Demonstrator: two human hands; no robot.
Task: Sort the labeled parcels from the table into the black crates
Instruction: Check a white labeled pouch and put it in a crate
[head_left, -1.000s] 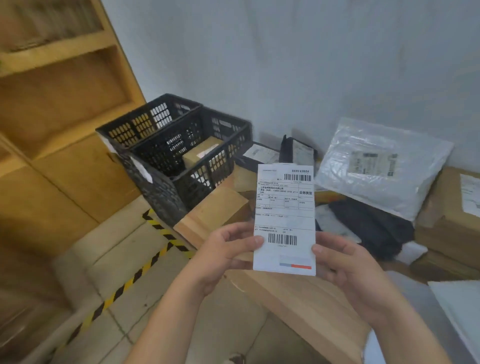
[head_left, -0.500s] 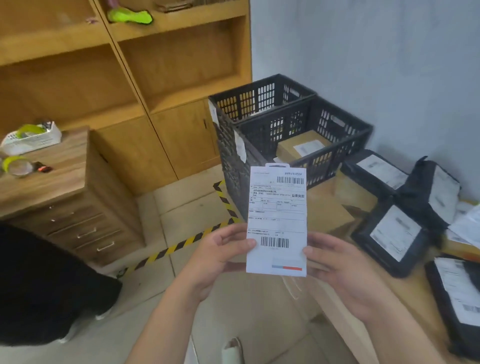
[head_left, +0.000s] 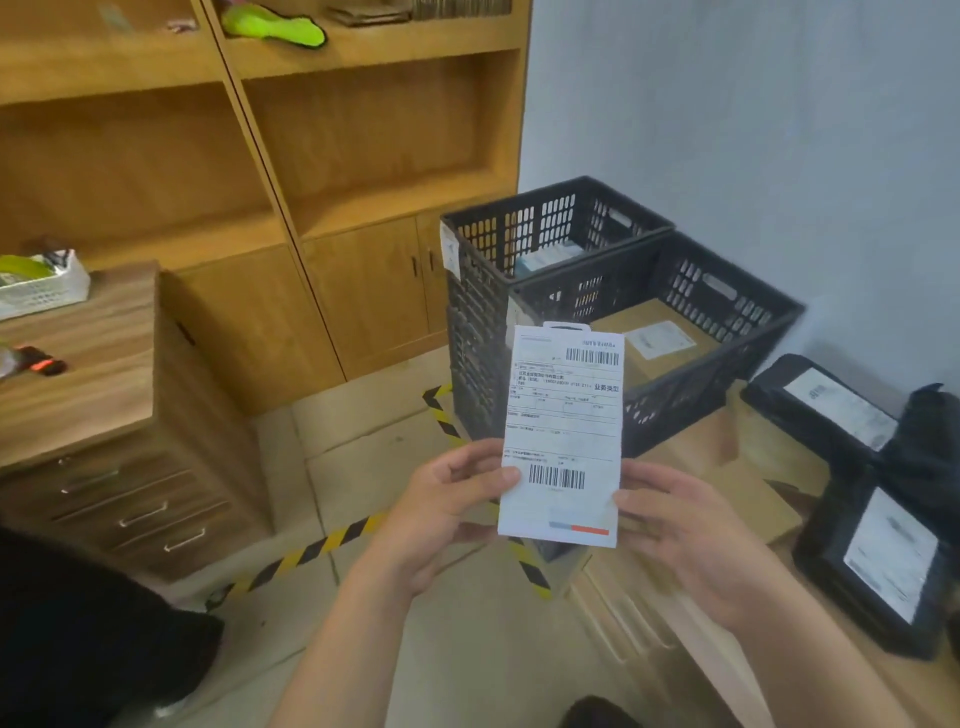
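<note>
Head view: my left fingers (head_left: 498, 475) and right fingers (head_left: 640, 500) grasp a white labeled parcel (head_left: 563, 441) upright before the black crates (head_left: 737, 306), which already hold a brown box (head_left: 670, 338) and something pale, while at least two black parcels (head_left: 878, 566) wait on the surface (head_left: 753, 499).

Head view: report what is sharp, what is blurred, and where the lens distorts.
Head view: the labeled parcel is sharpest, barcodes crisp but fine print smeared; the black parcels at the right edge are soft; the shelf uprights lean from wide-angle distortion; lighting is even, no hard glare.
</note>
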